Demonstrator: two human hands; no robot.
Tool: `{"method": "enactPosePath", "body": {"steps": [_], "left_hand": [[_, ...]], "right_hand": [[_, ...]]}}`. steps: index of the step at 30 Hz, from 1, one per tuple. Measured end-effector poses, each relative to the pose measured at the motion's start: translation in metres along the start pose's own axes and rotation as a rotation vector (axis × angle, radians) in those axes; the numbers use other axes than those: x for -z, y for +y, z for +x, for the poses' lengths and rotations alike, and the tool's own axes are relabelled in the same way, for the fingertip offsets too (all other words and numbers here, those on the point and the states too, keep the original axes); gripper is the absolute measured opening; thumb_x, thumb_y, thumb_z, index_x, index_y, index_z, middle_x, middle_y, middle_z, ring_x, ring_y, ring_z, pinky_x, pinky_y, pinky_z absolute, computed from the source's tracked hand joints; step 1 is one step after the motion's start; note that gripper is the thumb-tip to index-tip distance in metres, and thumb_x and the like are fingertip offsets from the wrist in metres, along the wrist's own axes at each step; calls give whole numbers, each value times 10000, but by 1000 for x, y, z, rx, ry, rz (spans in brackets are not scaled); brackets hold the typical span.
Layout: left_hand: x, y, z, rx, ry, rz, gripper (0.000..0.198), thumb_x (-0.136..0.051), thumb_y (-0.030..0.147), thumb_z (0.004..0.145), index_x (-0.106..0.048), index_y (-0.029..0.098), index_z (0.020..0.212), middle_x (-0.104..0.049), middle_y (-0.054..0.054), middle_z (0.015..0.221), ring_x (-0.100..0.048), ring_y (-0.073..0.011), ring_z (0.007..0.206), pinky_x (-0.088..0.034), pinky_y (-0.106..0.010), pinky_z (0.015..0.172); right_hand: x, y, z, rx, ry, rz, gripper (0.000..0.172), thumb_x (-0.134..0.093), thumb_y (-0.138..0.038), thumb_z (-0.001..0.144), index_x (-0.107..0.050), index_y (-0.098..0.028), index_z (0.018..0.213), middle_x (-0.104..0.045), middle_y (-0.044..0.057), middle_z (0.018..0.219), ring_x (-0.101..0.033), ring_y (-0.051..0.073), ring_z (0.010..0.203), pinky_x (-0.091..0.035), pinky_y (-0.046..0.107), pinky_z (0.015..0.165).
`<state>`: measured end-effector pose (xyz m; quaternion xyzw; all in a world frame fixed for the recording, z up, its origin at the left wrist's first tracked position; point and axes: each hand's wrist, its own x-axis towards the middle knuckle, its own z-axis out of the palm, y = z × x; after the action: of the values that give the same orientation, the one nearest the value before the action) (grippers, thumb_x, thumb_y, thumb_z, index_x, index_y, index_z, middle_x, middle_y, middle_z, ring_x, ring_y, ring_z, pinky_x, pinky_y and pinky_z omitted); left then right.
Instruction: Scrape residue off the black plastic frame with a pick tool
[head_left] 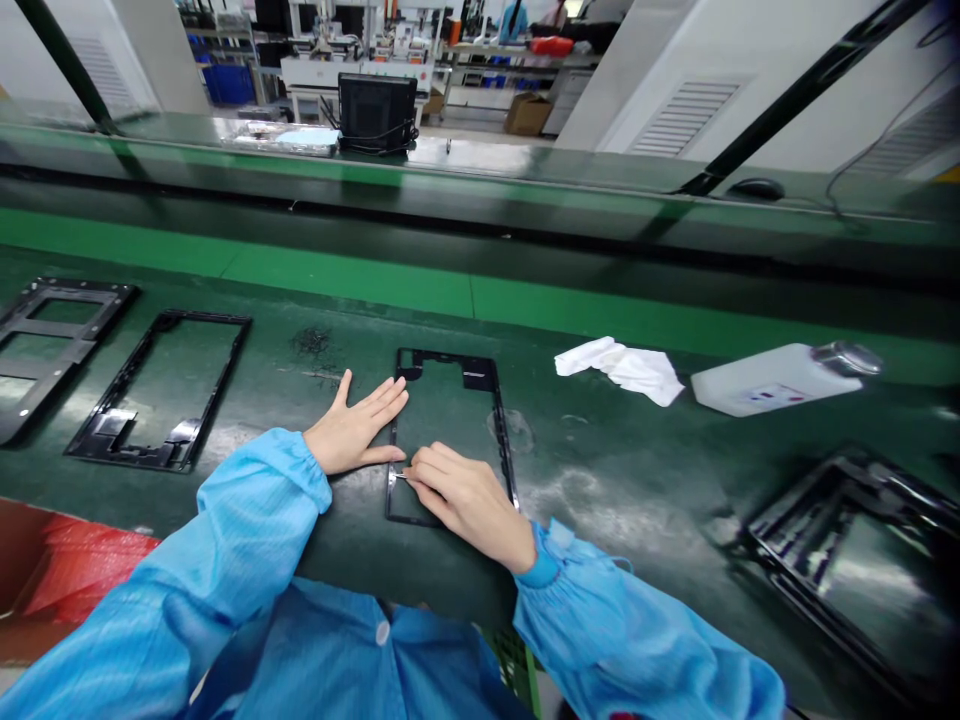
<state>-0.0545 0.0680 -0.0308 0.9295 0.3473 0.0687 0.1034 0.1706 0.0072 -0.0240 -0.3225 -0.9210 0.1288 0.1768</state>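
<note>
Workshop machines (352, 75) and a black monitor (377, 112) occupy the upper part of the head view, behind a green table (330, 545). One thin black frame (480, 373) lies flat on the table at the centre. The left hand (358, 428) is palm down and open, fingers spread, with its fingertips at the left side of this frame; it grasps nothing. The right hand (465, 500) is over the lower left of the frame, its fingers bent and drawn together at the left side; whether they pinch a small part cannot be told. Blue sleeves (255, 510) cover both arms.

Left of centre: a loose pile of black bits (311, 342), a second black frame (157, 455) and, at the left edge, a grey frame (56, 328). Lower left: red wrap (86, 565). Right of centre: crumpled white cloth (626, 368), then a white bottle (772, 380) with a metal cap. Lower right: black frames, blurred (806, 510).
</note>
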Motion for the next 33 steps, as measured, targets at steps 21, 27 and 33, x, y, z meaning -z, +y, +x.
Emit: {"method": "enactPosePath", "body": {"steps": [21,27,33], "left_hand": [[1,0,0,-4,0,-12,752,-354,595,965,-75,194,1536,-142,-154,1570,-178,-259,1454,172,-596,1093],[2,0,0,-11,-10,-8,759,-352,589,969,-49,182,1534,-126,-151,1573,-161,-247,1459,194,-604,1076],[2,0,0,-3,-9,-15,753,-356,592,966,-60,197,1535,-130,-149,1573,-172,-258,1455,183,-612,1077]], "right_hand": [[1,-2,0,29,5,9,240,-371,-211,1015,-584,-176,909,-586,51,845,-508,164,791,-390,266,655],[1,-1,1,77,-29,43,238,-374,-200,1013,-579,-180,893,-593,42,843,-512,156,786,-393,262,653],[1,-1,0,62,-22,9,219,-387,-198,1007,-577,-182,900,-590,47,850,-516,164,792,-384,269,638]]}}
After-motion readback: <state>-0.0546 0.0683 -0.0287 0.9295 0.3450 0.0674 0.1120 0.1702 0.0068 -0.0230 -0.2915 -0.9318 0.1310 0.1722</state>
